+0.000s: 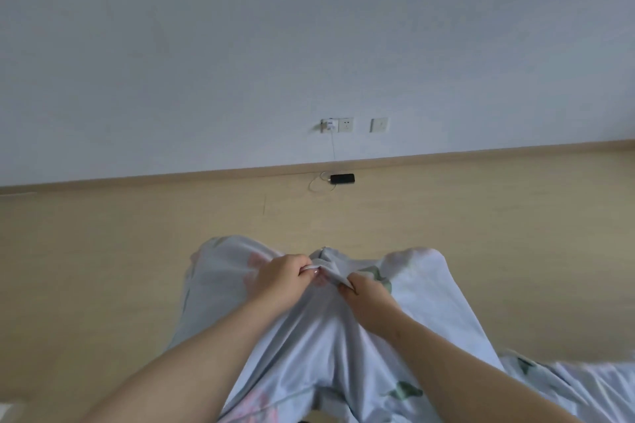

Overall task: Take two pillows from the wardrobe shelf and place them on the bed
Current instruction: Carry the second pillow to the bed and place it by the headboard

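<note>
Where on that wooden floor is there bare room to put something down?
The pale wooden floor lies bare to the left of the floral light-blue pillow, up to the wall's skirting, and again to its right. Near the wall sockets, a black phone and its white cable take up a small spot. Both hands crowd the pillow's top.

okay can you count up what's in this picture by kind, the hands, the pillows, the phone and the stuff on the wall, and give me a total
Hands: 2, left hand and right hand, both gripping the pillow
Floral pillows: 2, held pillow and second pillow at lower right
Phones: 1, black phone on the floor
Wall plates: 3, one with charger, socket, switch
Total: 8
</note>
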The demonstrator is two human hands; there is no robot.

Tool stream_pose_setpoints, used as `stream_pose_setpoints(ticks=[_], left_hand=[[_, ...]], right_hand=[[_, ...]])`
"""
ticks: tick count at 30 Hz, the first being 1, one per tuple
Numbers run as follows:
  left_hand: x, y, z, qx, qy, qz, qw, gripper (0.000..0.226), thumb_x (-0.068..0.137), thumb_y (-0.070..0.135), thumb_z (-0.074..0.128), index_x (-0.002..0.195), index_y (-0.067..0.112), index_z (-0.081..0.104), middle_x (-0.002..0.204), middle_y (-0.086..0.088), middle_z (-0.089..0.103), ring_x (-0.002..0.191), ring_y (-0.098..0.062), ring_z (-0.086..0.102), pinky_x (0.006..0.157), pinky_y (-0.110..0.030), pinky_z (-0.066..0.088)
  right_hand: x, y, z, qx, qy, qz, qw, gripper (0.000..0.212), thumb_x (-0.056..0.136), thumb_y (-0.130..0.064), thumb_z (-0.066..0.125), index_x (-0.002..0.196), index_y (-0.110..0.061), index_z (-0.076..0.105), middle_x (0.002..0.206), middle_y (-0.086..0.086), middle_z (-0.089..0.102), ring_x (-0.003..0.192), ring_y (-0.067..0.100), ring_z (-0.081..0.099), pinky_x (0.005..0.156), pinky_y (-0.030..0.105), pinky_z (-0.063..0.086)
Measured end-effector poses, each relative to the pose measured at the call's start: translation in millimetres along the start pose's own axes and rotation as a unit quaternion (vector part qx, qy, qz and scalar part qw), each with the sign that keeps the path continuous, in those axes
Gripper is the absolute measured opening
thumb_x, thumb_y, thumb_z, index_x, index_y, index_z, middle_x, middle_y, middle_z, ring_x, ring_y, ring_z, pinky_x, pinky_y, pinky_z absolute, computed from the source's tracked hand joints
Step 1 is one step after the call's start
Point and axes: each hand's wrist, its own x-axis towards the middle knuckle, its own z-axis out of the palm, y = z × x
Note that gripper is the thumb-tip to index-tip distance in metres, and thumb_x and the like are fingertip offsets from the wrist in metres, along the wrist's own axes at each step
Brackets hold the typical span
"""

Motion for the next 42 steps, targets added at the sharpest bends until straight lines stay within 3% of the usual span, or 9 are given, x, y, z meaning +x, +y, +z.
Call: stream_pose_setpoints(ticks=[5,10,14,17,22,31,35,39,42], left_hand=[[95.6,55.2,1.4,-0.006,-0.051,0.057,0.997,0.028,0.09,0.042,0.045,0.075,0.022,0.059,0.085,0.001,0.064,0.094,-0.023,0.058,0.075,-0.032,0.036],[197.7,105.0,-1.8,-0.009,-0.087,0.119,0.989,0.035,0.086,0.043,0.049,0.052,0.033,0.046,0.06,0.009,0.047,0.078,-0.023,0.055,0.084,-0.036,0.044],[285.6,151.1,-12.2,-0.016,-0.123,0.191,0.974,0.025,0.079,0.046,0.047,0.055,0.037,0.048,0.06,0.009,0.046,0.08,-0.028,0.059,0.081,-0.04,0.049],[335.5,190.3,-14.4,-0.022,-0.146,0.24,0.959,0.036,0.085,0.034,0.052,0.053,0.023,0.04,0.063,0.001,0.052,0.077,-0.027,0.056,0.071,-0.036,0.043],[391.7,269.3,0.7,0.012,-0.191,0.309,0.931,0.021,0.088,0.028,0.051,0.068,0.02,0.051,0.083,-0.01,0.065,0.086,-0.029,0.059,0.074,-0.038,0.044],[461.0,462.3,75.4,0.05,-0.244,0.364,0.898,0.042,0.088,0.026,0.053,0.051,0.021,0.034,0.057,0.007,0.039,0.073,-0.019,0.044,0.064,-0.028,0.027],[467.0,563.0,117.0,0.078,-0.286,0.392,0.871,0.042,0.089,0.025,0.052,0.051,0.021,0.034,0.064,0.002,0.048,0.076,-0.023,0.048,0.063,-0.027,0.027],[473.0,658.7,163.0,0.095,-0.304,0.423,0.848,0.036,0.085,0.039,0.048,0.05,0.03,0.044,0.082,-0.009,0.065,0.087,-0.027,0.059,0.076,-0.033,0.044],[475.8,719.8,194.9,0.111,-0.322,0.453,0.824,0.037,0.087,0.038,0.047,0.053,0.025,0.041,0.077,-0.005,0.059,0.083,-0.025,0.056,0.079,-0.037,0.044]], right_hand=[[64.9,26.5,-63.2,0.009,0.04,0.028,0.999,0.026,0.098,-0.032,0.033,0.081,-0.015,0.043,0.088,0.014,0.053,0.099,0.036,0.059,0.082,0.038,0.045],[134.2,46.0,-119.8,0.013,0.093,0.082,0.992,0.026,0.097,-0.032,0.034,0.086,-0.016,0.049,0.098,0.016,0.055,0.105,0.034,0.054,0.082,0.036,0.042],[191.8,59.6,-169.2,0.052,0.147,0.12,0.98,0.036,0.096,-0.035,0.034,0.062,-0.025,0.032,0.104,0.016,0.061,0.101,0.032,0.055,0.07,0.032,0.036],[218.8,68.5,-204.8,0.083,0.186,0.149,0.968,0.035,0.095,-0.034,0.035,0.061,-0.025,0.034,0.103,0.015,0.061,0.099,0.032,0.057,0.076,0.037,0.042],[247.2,108.0,-255.0,0.146,0.224,0.191,0.944,0.032,0.096,-0.028,0.038,0.065,-0.022,0.039,0.102,0.018,0.062,0.099,0.033,0.057,0.077,0.033,0.039],[278.1,255.1,-373.4,0.181,0.255,0.249,0.917,0.038,0.096,-0.029,0.038,0.059,-0.024,0.029,0.106,0.019,0.063,0.103,0.03,0.056,0.078,0.033,0.035],[266.3,330.7,-429.5,0.193,0.261,0.286,0.902,0.038,0.096,-0.034,0.036,0.06,-0.025,0.03,0.109,0.02,0.061,0.107,0.033,0.055,0.09,0.038,0.039],[241.8,401.4,-487.3,0.195,0.297,0.31,0.882,0.04,0.097,-0.032,0.034,0.058,-0.023,0.028,0.107,0.018,0.061,0.104,0.03,0.055,0.084,0.035,0.04],[230.4,449.2,-519.8,0.206,0.308,0.341,0.864,0.039,0.096,-0.032,0.034,0.059,-0.021,0.029,0.093,0.014,0.061,0.097,0.03,0.057,0.083,0.038,0.044]])
